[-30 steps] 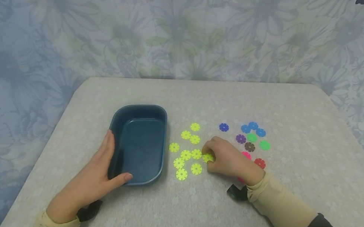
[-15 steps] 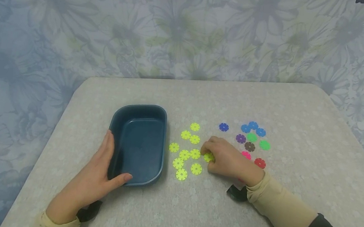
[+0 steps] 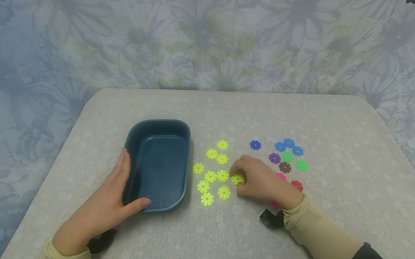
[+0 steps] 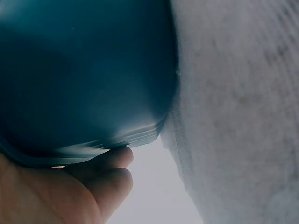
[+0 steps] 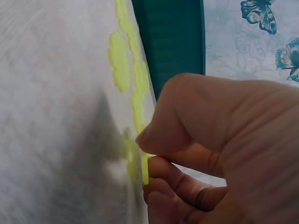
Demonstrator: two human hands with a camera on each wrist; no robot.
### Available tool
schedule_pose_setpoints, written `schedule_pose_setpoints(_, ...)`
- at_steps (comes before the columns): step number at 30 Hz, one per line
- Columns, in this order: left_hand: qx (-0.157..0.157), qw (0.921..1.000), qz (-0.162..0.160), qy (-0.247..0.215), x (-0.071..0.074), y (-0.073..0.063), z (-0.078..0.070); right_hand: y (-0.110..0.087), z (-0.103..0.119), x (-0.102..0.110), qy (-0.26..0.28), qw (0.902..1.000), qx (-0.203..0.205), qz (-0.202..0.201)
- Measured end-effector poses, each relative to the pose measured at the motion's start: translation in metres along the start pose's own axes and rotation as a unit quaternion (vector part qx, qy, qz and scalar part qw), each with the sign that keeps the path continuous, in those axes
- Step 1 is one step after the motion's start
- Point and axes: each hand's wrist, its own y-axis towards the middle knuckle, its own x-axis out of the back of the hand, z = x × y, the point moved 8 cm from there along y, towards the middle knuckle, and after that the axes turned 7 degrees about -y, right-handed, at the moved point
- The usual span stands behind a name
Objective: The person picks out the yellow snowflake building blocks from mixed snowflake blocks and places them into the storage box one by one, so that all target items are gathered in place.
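A dark blue-green rectangular plastic tub [image 3: 159, 164] stands on the left part of the table. My left hand [image 3: 107, 203] holds its near left corner, fingers along the outer left wall and thumb on the near rim. In the left wrist view, fingers [image 4: 112, 175] touch the tub wall. My right hand [image 3: 259, 180] pinches a notched yellow plastic disc [image 3: 238, 178] low at the table, thumb against fingers. The right wrist view shows this disc [image 5: 145, 170] edge-on. Several loose yellow discs [image 3: 210, 176] lie between the tub and my right hand.
Several notched discs in other colours lie beyond and right of my right hand: blue [image 3: 288, 143], purple [image 3: 274, 158], green [image 3: 301, 165], brown [image 3: 285, 167], pink [image 3: 280, 176] and red [image 3: 296, 185]. A patterned wall [image 3: 218, 36] rises behind the table [image 3: 338, 131].
My right hand shifts only slightly, and the pinched disc shows a little more. A few neighbouring yellow discs have slid slightly left. My left hand and the tub stay put.
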Motion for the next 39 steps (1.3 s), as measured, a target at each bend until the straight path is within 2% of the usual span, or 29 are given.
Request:
schedule_pose_setpoints(5,-0.005,1.0000,0.000,0.001,0.001,0.002,-0.003,-0.003,-0.003,0.016,0.011,0.9996,-0.017,-0.018)
schedule_pose_setpoints(9,0.001,1.0000,0.003,0.001,0.002,-0.001,-0.004,-0.004,-0.004,0.033,0.040,0.9987,-0.023,-0.024)
schedule_pose_setpoints(16,0.002,1.0000,-0.002,0.004,0.003,-0.006,-0.005,-0.002,-0.001,0.065,0.095,0.9947,-0.013,-0.038)
schedule_pose_setpoints(21,-0.004,0.9999,-0.006,0.008,0.004,-0.005,-0.007,0.004,0.009,0.083,0.096,0.9933,0.012,-0.063)
schedule_pose_setpoints(24,-0.006,0.9999,-0.005,0.010,0.005,-0.003,-0.008,0.017,0.019,0.083,0.101,0.9928,0.022,-0.061)
schedule_pose_setpoints(28,-0.002,1.0000,0.000,0.006,0.006,-0.001,-0.008,0.047,0.040,0.074,0.106,0.9934,0.029,-0.035)
schedule_pose_setpoints(34,0.006,0.9999,0.008,-0.007,0.005,0.000,-0.007,0.095,0.094,0.055,0.096,0.9932,0.063,0.017)
schedule_pose_setpoints(39,0.003,0.9998,0.012,-0.015,0.004,0.002,-0.006,0.128,0.134,0.049,0.076,0.9914,0.096,0.046)
